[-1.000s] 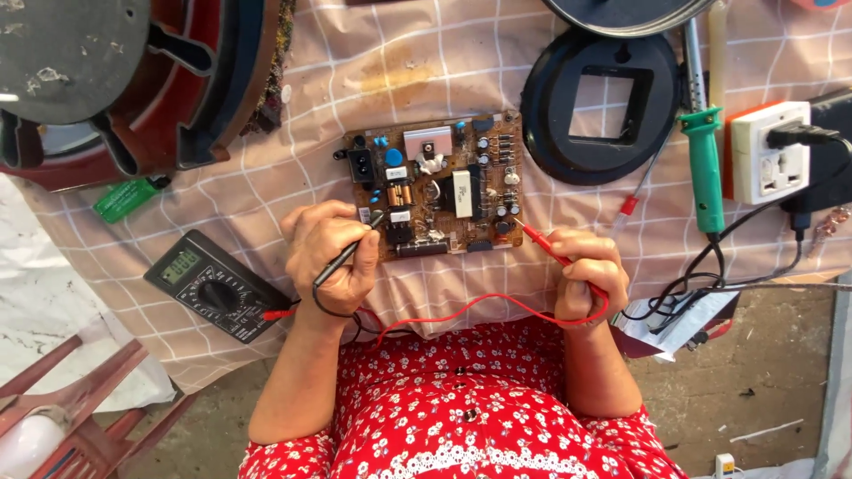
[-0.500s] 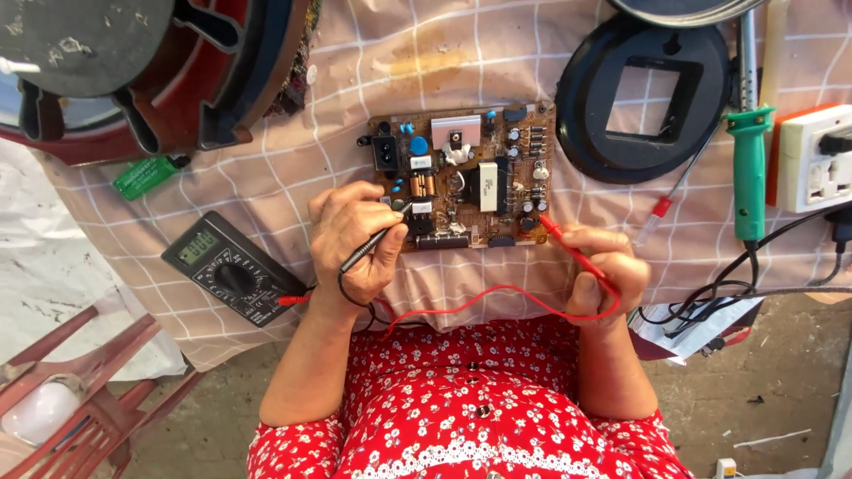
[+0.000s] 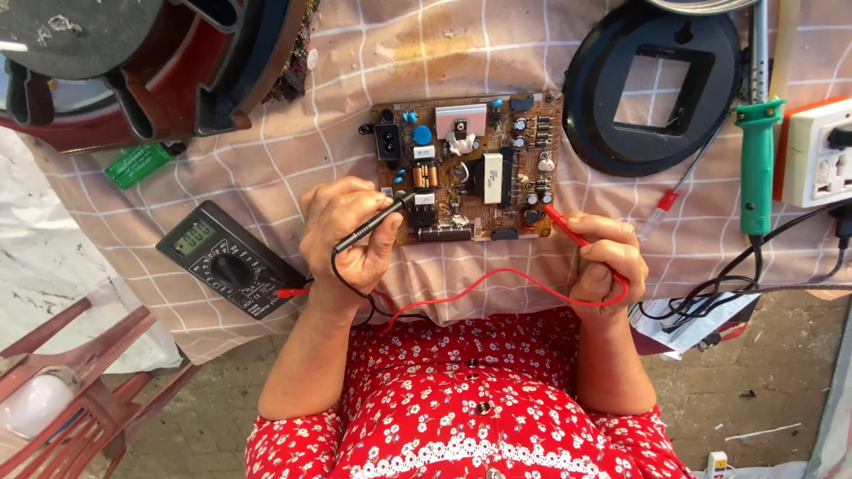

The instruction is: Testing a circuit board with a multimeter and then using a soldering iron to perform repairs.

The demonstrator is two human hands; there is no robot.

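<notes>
Left hand (image 3: 342,232): grip closed around black probe (image 3: 373,223), tip on circuit board (image 3: 466,167).
Right hand (image 3: 605,257): grip closed around red probe (image 3: 568,231), tip at board's near edge.
Multimeter (image 3: 226,259): on surface, left of left hand.

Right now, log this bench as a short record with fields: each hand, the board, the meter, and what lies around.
left hand: grip on a black probe, tip on the circuit board
right hand: grip on a red probe, tip at the board's lower right edge
circuit board: flat on the checked cloth, parts facing up
meter: left of the left hand, leads plugged in
right side: green soldering iron, white socket block, black ring frame
upper left: green lighter
</notes>
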